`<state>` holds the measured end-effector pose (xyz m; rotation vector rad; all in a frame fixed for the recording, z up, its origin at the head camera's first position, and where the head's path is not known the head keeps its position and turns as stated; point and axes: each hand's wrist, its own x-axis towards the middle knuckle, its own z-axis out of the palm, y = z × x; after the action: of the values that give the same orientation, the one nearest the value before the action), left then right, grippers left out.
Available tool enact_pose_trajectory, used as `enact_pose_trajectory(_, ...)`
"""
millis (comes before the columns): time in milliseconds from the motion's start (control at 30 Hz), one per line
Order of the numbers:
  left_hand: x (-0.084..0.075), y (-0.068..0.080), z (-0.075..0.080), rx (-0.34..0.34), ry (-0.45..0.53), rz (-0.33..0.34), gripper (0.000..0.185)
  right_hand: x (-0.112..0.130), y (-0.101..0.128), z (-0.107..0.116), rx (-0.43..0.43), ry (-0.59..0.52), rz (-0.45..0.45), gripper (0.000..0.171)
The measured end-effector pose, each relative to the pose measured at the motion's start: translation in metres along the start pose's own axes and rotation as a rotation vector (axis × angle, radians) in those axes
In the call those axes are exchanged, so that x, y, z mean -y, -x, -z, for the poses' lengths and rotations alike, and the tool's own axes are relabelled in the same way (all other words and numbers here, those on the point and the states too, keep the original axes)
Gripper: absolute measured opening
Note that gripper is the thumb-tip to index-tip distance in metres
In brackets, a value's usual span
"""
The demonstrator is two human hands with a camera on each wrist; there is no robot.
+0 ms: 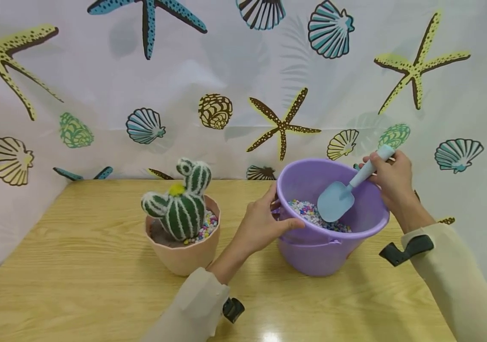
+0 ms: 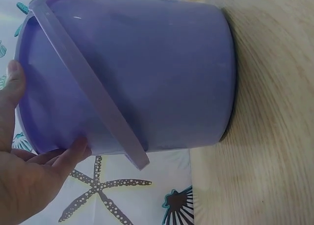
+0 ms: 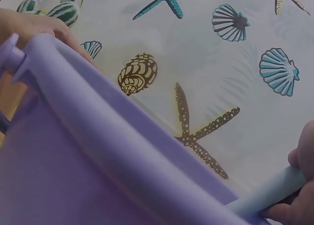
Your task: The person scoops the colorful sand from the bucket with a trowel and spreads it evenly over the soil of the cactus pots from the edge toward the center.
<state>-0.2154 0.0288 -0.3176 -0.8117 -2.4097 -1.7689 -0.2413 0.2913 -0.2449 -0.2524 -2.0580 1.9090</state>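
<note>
A purple bucket [image 1: 312,259] stands tilted on the table, with small multicoloured pebbles [image 1: 307,211] inside it. My left hand [image 1: 262,223] grips its left rim, thumb laid over the edge. In the left wrist view the bucket [image 2: 162,73] fills the middle, its handle [image 2: 93,85] hanging across the side. The light blue toy shovel [image 1: 336,202] is in my right hand [image 1: 390,178], which holds it by the handle at the bucket's right rim. The shovel's blade points down inside the bucket, over the pebbles. In the right wrist view only the shovel's handle [image 3: 270,190] shows.
Left of the bucket stands a peach pot [image 1: 183,259] with a knitted green cactus [image 1: 183,213] and some coloured pebbles [image 1: 209,225] in it. The wooden table [image 1: 77,266] ends at a white cloth [image 1: 183,71] printed with shells and starfish.
</note>
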Motion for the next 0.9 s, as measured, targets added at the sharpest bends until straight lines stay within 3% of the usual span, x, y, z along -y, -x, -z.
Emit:
enact_pose_trajectory(367,-0.001,-0.002,-0.006,-0.004,-0.058,-0.035,0.101,-0.004,0.000,-0.001,0.000,0.151,0.056,0.035)
enact_pose_trajectory(533,-0.004,-0.007,-0.015,0.002,-0.120,-0.027,0.102,-0.009,-0.005,0.002,-0.006,0.198,0.080,0.015)
enact_pose_trajectory(633,-0.008,-0.008,-0.018,-0.017,-0.159,-0.002,0.102,-0.011,-0.009,0.008,0.008,0.197,0.124,0.007)
enact_pose_trajectory(900,-0.010,-0.010,-0.036,-0.067,-0.192,-0.003,0.104,-0.013,-0.019,0.024,0.085,0.332,0.275,0.008)
